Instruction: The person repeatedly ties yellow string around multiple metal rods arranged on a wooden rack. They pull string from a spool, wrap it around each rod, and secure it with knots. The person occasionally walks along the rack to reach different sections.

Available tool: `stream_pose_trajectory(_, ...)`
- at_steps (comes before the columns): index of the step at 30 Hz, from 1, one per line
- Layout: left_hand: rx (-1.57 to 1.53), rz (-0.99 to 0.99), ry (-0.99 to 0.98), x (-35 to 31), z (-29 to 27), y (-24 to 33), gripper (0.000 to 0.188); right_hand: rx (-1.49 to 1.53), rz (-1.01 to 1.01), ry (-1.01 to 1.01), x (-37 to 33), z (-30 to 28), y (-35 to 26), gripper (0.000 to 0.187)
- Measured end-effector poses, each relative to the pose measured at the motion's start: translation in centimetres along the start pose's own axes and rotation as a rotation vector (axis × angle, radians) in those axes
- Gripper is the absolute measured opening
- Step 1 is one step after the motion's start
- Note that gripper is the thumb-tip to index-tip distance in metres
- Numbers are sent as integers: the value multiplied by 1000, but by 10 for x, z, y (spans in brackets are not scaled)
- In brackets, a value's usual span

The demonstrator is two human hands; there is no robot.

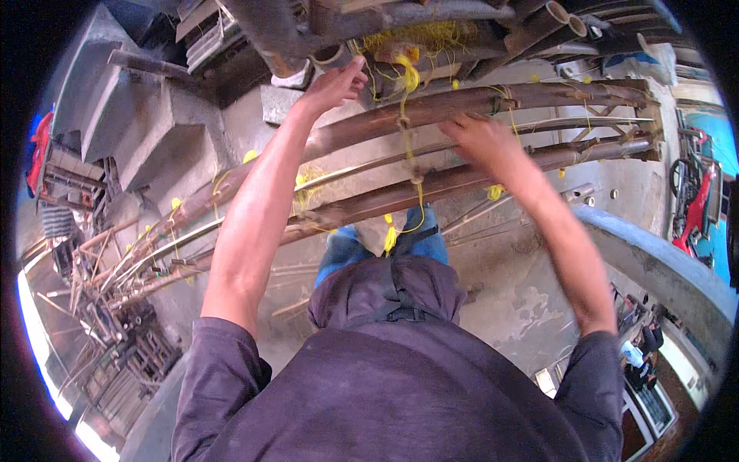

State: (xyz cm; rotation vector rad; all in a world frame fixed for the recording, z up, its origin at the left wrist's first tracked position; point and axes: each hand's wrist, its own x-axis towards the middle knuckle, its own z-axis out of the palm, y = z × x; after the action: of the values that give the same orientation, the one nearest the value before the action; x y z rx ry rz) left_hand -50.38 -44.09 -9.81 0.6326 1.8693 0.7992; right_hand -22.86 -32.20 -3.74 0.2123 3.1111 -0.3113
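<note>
Two long brown poles, a far one (pixel 368 128) and a near one (pixel 368 202), run across in front of me, with a thin light strip (pixel 362 172) between them. Yellow string (pixel 408 108) crosses both poles at the middle, and its knotted yellow end (pixel 390 235) hangs by my lap. My left hand (pixel 336 88) is raised past the far pole, left of the string, fingers apart and nothing seen in them. Over the far pole, right of the string, is my right hand (pixel 483 142). Motion blurs its fingers, so I cannot make out whether they hold anything.
Loose yellow string (pixel 443 35) lies in a tangle beyond the poles, near several hollow tubes (pixel 548 27). Concrete steps (pixel 181 142) stand at left, a low blue-edged wall (pixel 654 250) at right. A red motorcycle (pixel 695 212) is at far right.
</note>
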Motion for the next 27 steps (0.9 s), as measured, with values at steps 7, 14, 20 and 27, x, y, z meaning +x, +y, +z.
stream_pose_trajectory(7,-191,308,88,-143,-109,-73,40,1115,303,-160,-37,-21,-177,34)
stream_pose_trajectory(14,203,537,173,-209,-71,-84,27,1358,743,-351,13,93,-288,14)
stream_pose_trajectory(20,287,390,278,-197,-11,-137,36,146,-317,-250,141,-103,-266,10)
stream_pose_trajectory(27,455,502,480,-189,-1,-108,25,388,269,-204,202,55,-167,37)
